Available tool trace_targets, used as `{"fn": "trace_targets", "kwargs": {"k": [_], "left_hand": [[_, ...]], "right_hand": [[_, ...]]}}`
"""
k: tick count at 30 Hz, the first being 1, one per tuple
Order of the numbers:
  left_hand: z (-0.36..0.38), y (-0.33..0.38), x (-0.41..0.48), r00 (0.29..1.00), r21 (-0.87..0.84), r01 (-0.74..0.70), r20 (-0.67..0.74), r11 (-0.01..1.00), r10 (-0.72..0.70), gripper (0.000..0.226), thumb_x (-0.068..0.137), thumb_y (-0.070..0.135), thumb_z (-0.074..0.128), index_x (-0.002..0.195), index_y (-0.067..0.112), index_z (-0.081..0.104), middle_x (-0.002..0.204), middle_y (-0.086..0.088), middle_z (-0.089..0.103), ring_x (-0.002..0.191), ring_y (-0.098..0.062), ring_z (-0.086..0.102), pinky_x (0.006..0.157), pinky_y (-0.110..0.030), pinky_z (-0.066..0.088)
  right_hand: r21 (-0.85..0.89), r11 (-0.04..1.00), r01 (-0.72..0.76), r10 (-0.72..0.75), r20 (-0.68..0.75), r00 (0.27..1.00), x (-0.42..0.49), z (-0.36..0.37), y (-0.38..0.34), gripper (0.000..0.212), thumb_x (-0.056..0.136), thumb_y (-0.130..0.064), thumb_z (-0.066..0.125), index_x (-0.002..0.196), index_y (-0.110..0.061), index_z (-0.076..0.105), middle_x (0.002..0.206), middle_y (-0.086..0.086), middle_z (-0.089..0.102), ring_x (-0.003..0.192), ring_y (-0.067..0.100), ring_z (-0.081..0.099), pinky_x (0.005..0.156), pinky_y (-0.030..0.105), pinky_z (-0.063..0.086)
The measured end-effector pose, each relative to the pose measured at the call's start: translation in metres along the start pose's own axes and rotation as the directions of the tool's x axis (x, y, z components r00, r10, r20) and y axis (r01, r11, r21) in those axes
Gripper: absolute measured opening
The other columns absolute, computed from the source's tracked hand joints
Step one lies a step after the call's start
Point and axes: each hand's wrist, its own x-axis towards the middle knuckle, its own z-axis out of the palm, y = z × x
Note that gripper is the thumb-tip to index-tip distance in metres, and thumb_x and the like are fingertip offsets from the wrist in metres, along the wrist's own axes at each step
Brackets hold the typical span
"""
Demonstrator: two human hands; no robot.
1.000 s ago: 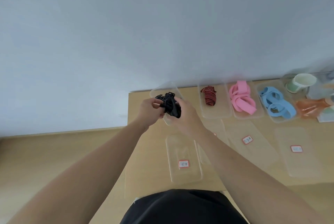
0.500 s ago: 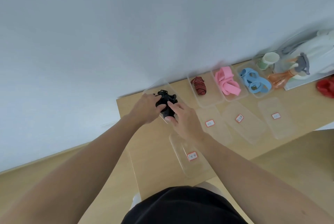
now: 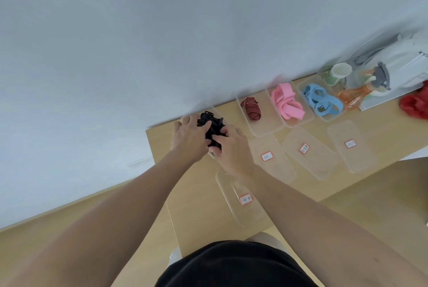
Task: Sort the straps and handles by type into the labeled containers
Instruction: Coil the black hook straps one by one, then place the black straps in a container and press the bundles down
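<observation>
A black bundle of straps with buckles [image 3: 211, 125] sits between both hands over the leftmost clear container [image 3: 193, 111] at the table's far left. My left hand [image 3: 188, 137] grips it from the left and my right hand [image 3: 231, 146] grips it from the right. Further right stand containers with a red-and-black striped strap [image 3: 251, 109], pink straps [image 3: 287, 103] and blue straps [image 3: 322, 101]. In front lie labelled clear lids or containers: one near me [image 3: 243, 198], one behind my right wrist [image 3: 273, 159], and two more to the right [image 3: 308, 151] [image 3: 350, 145].
At the table's [image 3: 185, 196] far right stand a green cup [image 3: 335, 74], an orange spray bottle [image 3: 361, 94], a white bag [image 3: 407, 64] and something red [image 3: 414, 106]. A white wall runs behind the table. The table's left edge is just left of my left hand.
The camera view has tilted and shifted left. Both hands have lowered the black bundle a little toward the leftmost container and closed tighter around it.
</observation>
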Motion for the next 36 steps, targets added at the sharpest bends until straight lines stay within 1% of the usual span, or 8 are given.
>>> {"fn": "trace_targets", "kwargs": {"k": [4,13,17,21,24,29,32,36], "left_hand": [[0.008,0.005,0.006,0.996,0.091,-0.083,0.018,0.992,0.082,0.044,0.104,0.037,0.036,0.145,0.022,0.042,0.143,-0.003,0.049,0.131,-0.021,0.047,0.112,-0.040,0.028],[0.015,0.012,0.015,0.988,0.189,-0.067,0.147,0.980,0.039,0.067,0.109,0.030,0.034,0.162,0.011,-0.002,0.169,-0.011,0.013,0.155,-0.026,0.015,0.126,-0.042,0.013],[-0.001,0.009,0.017,0.983,0.230,-0.088,0.175,0.969,0.048,0.063,0.110,0.032,0.031,0.162,0.014,0.002,0.169,-0.007,0.011,0.156,-0.030,0.011,0.127,-0.045,0.010],[-0.005,0.020,-0.009,0.980,-0.161,0.139,-0.122,0.977,-0.159,0.060,0.105,0.030,0.048,0.159,0.014,0.026,0.164,-0.006,0.031,0.151,-0.031,0.026,0.121,-0.040,0.027],[-0.004,0.051,-0.049,0.755,-0.685,0.333,-0.217,0.647,-0.619,0.046,0.100,0.026,0.058,0.141,0.009,0.052,0.138,-0.008,0.055,0.124,-0.030,0.051,0.101,-0.038,0.043],[0.035,0.093,-0.082,0.522,-0.738,0.671,0.411,0.063,-0.748,0.023,0.095,0.021,0.048,0.111,0.007,0.056,0.113,-0.009,0.054,0.092,-0.029,0.055,0.073,-0.035,0.050],[0.048,0.109,-0.082,0.534,-0.707,0.708,0.520,0.015,-0.667,0.014,0.088,0.013,0.047,0.094,0.002,0.055,0.086,-0.008,0.047,0.065,-0.022,0.041,0.054,-0.024,0.032],[0.048,0.122,-0.074,0.536,-0.741,0.667,0.551,-0.079,-0.639,0.009,0.081,0.004,0.050,0.072,0.008,0.050,0.075,-0.007,0.045,0.067,-0.026,0.041,0.061,-0.032,0.039]], "right_hand": [[-0.065,0.994,0.087,-0.087,0.012,0.996,0.001,-0.002,0.007,0.051,0.075,-0.023,0.082,0.122,-0.013,0.066,0.143,0.011,0.054,0.118,0.028,0.061,0.081,0.039,0.051],[0.056,0.996,0.073,-0.079,0.101,0.992,0.003,-0.002,0.016,0.033,0.077,-0.022,0.084,0.102,-0.006,0.070,0.146,0.018,0.053,0.095,0.038,0.065,0.085,0.040,0.054],[0.178,0.983,0.052,-0.084,0.178,0.980,0.003,-0.012,0.016,0.046,0.085,-0.025,0.078,0.126,-0.007,0.066,0.157,0.016,0.041,0.126,0.038,0.055,0.102,0.042,0.046],[0.320,0.939,0.124,-0.179,0.146,0.973,-0.001,-0.028,0.021,0.047,0.084,-0.019,0.076,0.128,-0.006,0.066,0.148,0.014,0.051,0.131,0.036,0.051,0.106,0.040,0.044],[0.338,0.940,0.038,-0.046,0.015,0.999,-0.017,-0.034,0.028,0.023,0.084,-0.017,0.071,0.105,-0.009,0.070,0.113,0.008,0.061,0.100,0.028,0.060,0.080,0.034,0.051],[0.123,0.954,-0.275,0.196,0.440,0.876,-0.040,-0.037,0.054,0.016,0.093,-0.025,0.054,0.098,-0.011,0.049,0.100,0.008,0.050,0.090,0.029,0.053,0.072,0.035,0.041],[0.104,0.956,-0.274,0.182,0.522,0.833,-0.046,-0.027,0.057,0.028,0.094,-0.026,0.056,0.110,-0.003,0.054,0.115,0.014,0.049,0.098,0.033,0.057,0.078,0.034,0.043],[0.206,0.918,-0.338,0.175,0.556,0.813,-0.046,-0.020,0.054,0.013,0.088,-0.015,0.061,0.091,-0.010,0.050,0.112,0.012,0.044,0.081,0.023,0.044,0.070,0.029,0.036]]}}
